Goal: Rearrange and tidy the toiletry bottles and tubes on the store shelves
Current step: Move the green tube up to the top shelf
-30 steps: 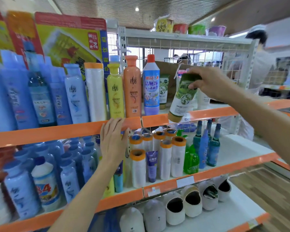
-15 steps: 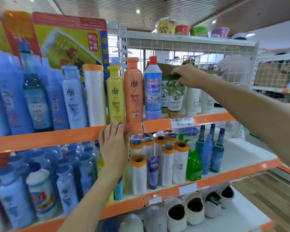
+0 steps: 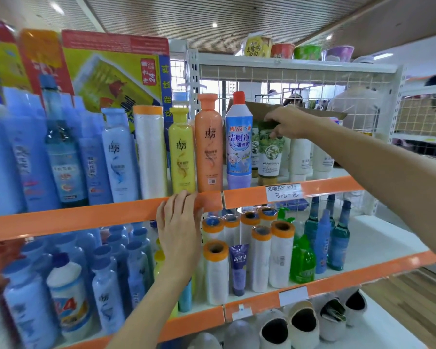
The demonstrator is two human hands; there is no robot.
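Note:
A green and white tube [image 3: 269, 157] stands cap-down on the upper shelf [image 3: 325, 188], beside a matching tube and right of a blue and white cleaner bottle [image 3: 238, 144]. My right hand [image 3: 288, 123] pinches the tube's dark top end. My left hand [image 3: 180, 226] rests with straight fingers on the orange rail of the upper shelf [image 3: 86, 217], just below a yellow bottle [image 3: 181, 152] and an orange bottle [image 3: 208, 144].
White tubes [image 3: 301, 157] stand behind the green ones. Blue bottles [image 3: 61, 147] crowd the upper left. The middle shelf holds orange-capped white rolls [image 3: 259, 258], a purple tube [image 3: 238, 269] and green and blue bottles [image 3: 322, 243]. Slippers [image 3: 303, 323] lie on the bottom shelf. A cardboard piece [image 3: 312, 112] leans behind my right hand.
My right hand carried the green tube from out in front of the shelf in onto the upper shelf and stood it upright beside its twin. My left hand stayed on the rail.

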